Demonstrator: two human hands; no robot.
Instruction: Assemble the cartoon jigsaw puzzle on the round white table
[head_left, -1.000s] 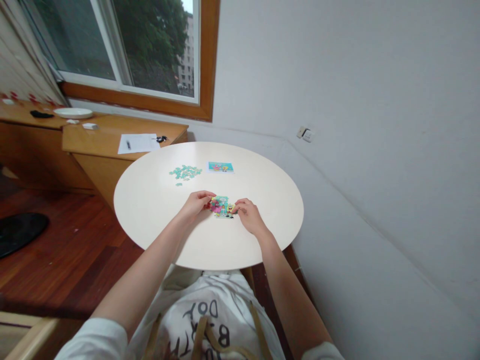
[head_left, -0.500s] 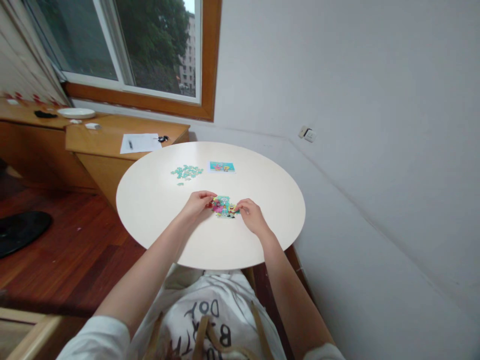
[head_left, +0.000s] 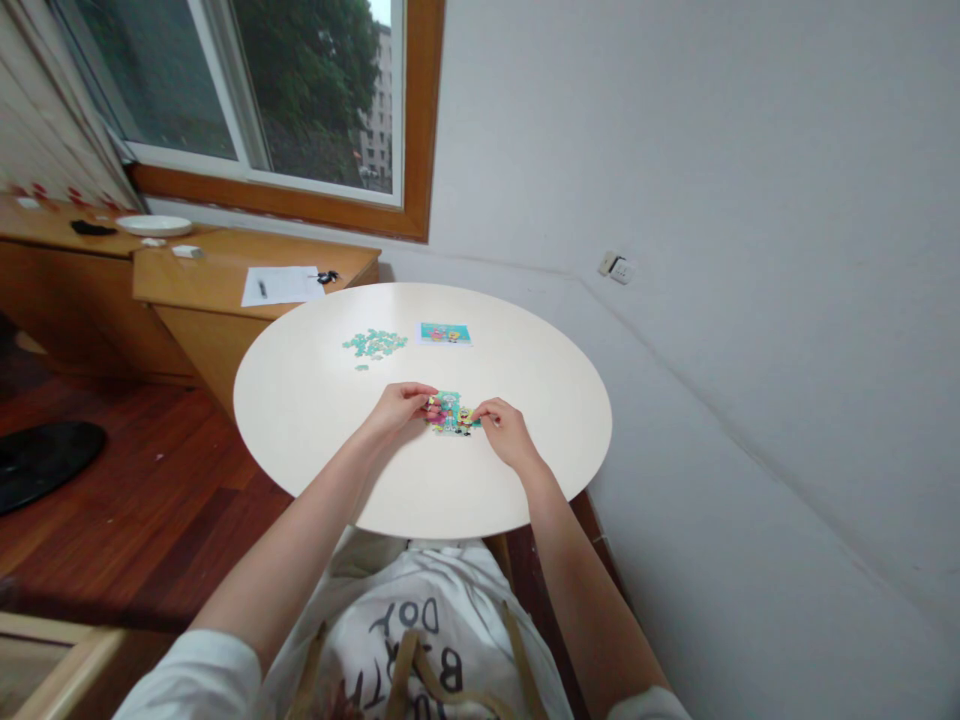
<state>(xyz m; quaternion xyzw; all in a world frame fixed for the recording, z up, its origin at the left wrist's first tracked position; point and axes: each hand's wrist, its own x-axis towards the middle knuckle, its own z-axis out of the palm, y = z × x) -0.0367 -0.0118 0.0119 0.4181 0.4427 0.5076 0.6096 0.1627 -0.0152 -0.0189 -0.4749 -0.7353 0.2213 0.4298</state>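
A small, partly joined cartoon jigsaw point(head_left: 450, 412) lies near the middle of a round cream table point(head_left: 315, 420). My left hand point(head_left: 401, 408) rests at its left edge with fingers curled and pinched on that side. My right hand point(head_left: 504, 430) is at the right edge, fingertips pinched on the puzzle there. A pile of loose green puzzle pieces point(head_left: 373, 345) sits further back on the left. A small picture card point(head_left: 445, 333) lies behind the jigsaw.
A wooden cabinet point(head_left: 225, 290) stands behind the table with a sheet of paper point(head_left: 279, 285) and a white plate point(head_left: 152, 225) on it. White walls close in on the right. A dark round object point(head_left: 41, 465) lies on the wooden floor at left.
Both hands stay pinched on the jigsaw's two sides with only slight finger shifts. The view has drifted a little.
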